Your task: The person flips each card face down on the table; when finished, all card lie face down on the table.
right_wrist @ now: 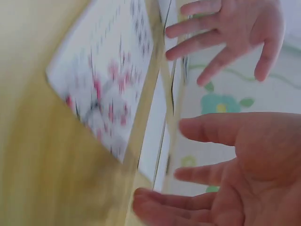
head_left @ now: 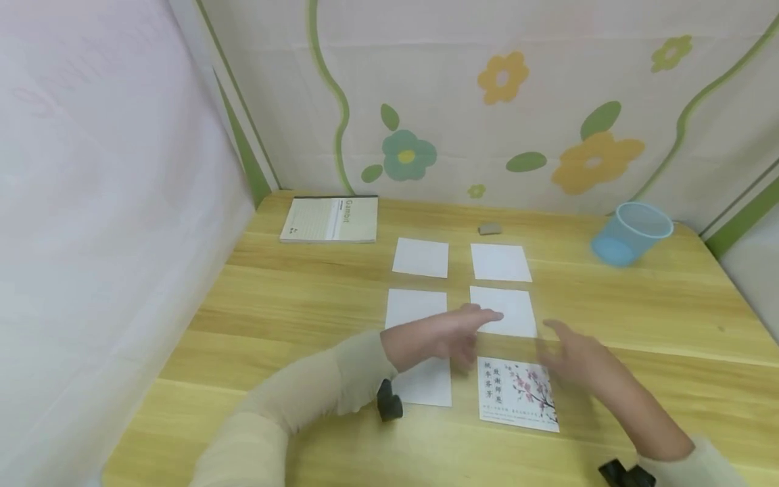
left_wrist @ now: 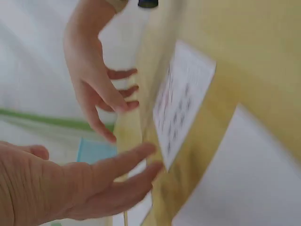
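A printed card [head_left: 517,393] with pink blossoms and Chinese characters lies flat on the wooden table, nearest the person on the right of a grid of white cards. My left hand [head_left: 447,333] hovers over the gap between the card columns, fingers apart and holding nothing. To the right of the printed card, my right hand [head_left: 572,357] is raised with spread fingers, also holding nothing. A blank white card [head_left: 511,318] lies just beyond the printed one, partly behind the left fingers. In the right wrist view both palms show bare beside the printed card [right_wrist: 106,80].
Other blank cards [head_left: 420,257] lie in two columns. A notebook [head_left: 331,220] sits at the back left, a small grey eraser-like block [head_left: 489,228] behind the cards. At the back right stands a translucent blue cup [head_left: 629,233]. Cloth walls border the table [head_left: 274,297].
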`<state>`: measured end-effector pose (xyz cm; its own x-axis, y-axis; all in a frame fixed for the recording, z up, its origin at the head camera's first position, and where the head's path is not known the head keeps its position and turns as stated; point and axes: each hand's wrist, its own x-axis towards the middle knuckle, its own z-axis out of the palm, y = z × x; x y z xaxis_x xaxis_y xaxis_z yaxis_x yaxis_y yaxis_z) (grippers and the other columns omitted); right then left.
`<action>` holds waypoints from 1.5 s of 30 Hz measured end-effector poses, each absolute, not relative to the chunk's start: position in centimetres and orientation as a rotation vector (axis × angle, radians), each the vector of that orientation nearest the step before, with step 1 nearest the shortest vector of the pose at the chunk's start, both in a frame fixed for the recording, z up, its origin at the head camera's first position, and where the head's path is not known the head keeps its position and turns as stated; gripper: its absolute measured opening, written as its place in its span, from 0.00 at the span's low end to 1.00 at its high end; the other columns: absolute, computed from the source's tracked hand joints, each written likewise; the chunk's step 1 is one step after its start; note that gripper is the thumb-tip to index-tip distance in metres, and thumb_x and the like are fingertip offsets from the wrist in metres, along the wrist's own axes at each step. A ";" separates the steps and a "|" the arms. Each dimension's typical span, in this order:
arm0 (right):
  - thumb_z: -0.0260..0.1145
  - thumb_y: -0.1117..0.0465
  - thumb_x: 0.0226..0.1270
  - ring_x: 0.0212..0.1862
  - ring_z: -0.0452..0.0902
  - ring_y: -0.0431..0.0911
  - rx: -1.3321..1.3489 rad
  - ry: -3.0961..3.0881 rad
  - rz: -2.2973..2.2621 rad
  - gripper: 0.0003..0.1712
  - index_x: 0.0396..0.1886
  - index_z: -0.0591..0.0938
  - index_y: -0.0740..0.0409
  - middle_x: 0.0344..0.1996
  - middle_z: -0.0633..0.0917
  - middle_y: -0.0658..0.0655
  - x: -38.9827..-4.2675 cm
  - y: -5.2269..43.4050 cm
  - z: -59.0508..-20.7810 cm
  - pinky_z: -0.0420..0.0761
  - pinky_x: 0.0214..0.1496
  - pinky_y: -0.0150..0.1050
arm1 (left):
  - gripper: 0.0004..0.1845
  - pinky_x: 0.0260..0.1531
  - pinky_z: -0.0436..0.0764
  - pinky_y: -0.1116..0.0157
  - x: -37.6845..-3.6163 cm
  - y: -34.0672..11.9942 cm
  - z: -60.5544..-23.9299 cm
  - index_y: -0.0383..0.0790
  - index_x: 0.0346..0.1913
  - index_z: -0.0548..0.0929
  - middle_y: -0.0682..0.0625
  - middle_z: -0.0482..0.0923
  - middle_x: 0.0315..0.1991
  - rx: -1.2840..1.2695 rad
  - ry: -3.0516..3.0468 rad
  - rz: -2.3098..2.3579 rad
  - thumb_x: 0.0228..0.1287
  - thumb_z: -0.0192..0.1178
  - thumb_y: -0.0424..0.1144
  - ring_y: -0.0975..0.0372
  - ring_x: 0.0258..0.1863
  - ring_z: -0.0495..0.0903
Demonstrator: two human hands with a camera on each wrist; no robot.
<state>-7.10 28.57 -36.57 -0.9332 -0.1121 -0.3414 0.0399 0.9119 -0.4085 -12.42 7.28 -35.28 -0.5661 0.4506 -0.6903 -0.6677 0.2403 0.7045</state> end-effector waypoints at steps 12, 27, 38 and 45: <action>0.56 0.41 0.64 0.48 0.73 0.68 -0.092 2.682 -0.641 0.46 0.67 0.55 0.70 0.47 0.75 0.77 -3.1 25.1 -36.7 0.73 0.43 0.62 | 0.38 0.53 0.54 0.32 -7.5 7.5 -35.5 0.40 0.70 0.52 0.30 0.57 0.62 -0.423 1.466 1.744 0.60 0.55 0.47 0.34 0.60 0.58; 0.51 0.65 0.71 0.34 0.80 0.47 -0.181 2.551 -1.624 0.33 0.72 0.52 0.58 0.44 0.79 0.71 -4.6 24.8 -32.8 0.81 0.29 0.38 | 0.20 0.29 0.74 0.69 -9.1 7.5 -36.7 0.42 0.52 0.78 0.52 0.74 0.36 0.040 1.671 1.963 0.53 0.59 0.27 0.63 0.32 0.73; 0.62 0.58 0.64 0.41 0.80 0.50 -0.052 2.712 -1.475 0.18 0.52 0.75 0.59 0.43 0.81 0.59 -4.7 28.9 -35.2 0.80 0.31 0.39 | 0.21 0.21 0.77 0.66 -10.1 5.7 -38.0 0.41 0.51 0.77 0.51 0.77 0.25 0.214 1.993 1.676 0.52 0.65 0.29 0.54 0.17 0.75; 0.66 0.58 0.60 0.25 0.76 0.42 -0.344 2.585 -1.174 0.23 0.53 0.75 0.62 0.23 0.79 0.52 -5.5 31.0 -39.5 0.77 0.25 0.36 | 0.19 0.15 0.75 0.71 -10.4 5.6 -39.5 0.37 0.50 0.78 0.52 0.74 0.14 0.349 2.173 1.283 0.54 0.64 0.29 0.60 0.10 0.73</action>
